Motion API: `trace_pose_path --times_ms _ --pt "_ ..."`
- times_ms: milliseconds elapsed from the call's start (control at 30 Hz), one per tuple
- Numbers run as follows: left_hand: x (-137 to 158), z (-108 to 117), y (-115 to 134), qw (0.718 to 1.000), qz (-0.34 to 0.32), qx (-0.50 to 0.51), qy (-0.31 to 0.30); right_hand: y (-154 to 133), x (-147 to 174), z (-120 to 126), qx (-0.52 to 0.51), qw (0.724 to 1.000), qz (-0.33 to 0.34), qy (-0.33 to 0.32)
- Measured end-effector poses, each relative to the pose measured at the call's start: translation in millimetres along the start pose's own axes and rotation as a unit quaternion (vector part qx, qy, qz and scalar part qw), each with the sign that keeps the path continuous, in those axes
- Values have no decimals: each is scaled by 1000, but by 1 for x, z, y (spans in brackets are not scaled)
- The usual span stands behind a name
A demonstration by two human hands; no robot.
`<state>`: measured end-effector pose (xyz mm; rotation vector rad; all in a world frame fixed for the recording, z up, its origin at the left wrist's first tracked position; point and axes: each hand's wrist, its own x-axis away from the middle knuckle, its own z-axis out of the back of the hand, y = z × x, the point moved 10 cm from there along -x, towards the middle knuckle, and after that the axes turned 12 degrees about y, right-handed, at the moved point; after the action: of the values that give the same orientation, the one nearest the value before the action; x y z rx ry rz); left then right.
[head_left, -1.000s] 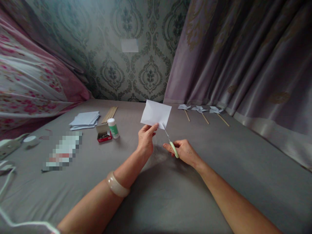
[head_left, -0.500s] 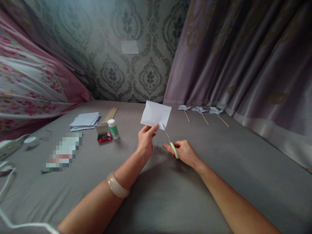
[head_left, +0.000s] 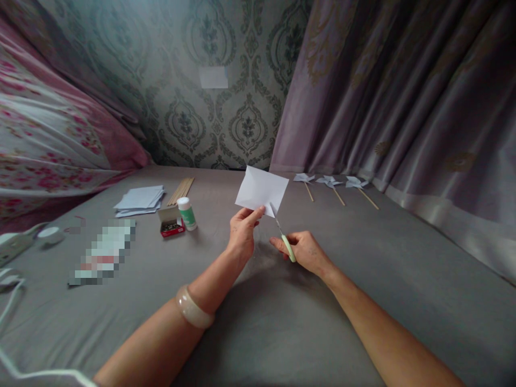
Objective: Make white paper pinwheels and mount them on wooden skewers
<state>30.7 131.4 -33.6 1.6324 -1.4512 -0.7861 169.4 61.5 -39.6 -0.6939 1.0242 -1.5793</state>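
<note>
A square of white paper [head_left: 264,187] is pinched at its lower edge between the thumb and fingers of my left hand [head_left: 243,231]. My right hand [head_left: 304,248] is closed around the light green handle of a pair of scissors [head_left: 287,247]. The scissor blades reach up to the paper's lower right corner, where a slit shows beside my left thumb. Both hands are raised over the grey sheet [head_left: 258,328].
At left lie stacked white paper [head_left: 139,200], wooden sticks [head_left: 181,191], a green-and-white bottle [head_left: 187,214], a red box of small metal pieces [head_left: 172,228] and a power strip [head_left: 14,246]. Three paper pinwheels [head_left: 331,183] on sticks lie at the back right.
The paper has shifted slightly to the right and tilted a little with my left hand. My right hand has stayed almost in place with the scissors at the corner.
</note>
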Motion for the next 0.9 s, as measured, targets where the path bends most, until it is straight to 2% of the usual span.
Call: trace_pose_path --times_ms 900 --pt "1 -2 -2 1000 7 8 -6 0 -3 3 14 1000 22 15"
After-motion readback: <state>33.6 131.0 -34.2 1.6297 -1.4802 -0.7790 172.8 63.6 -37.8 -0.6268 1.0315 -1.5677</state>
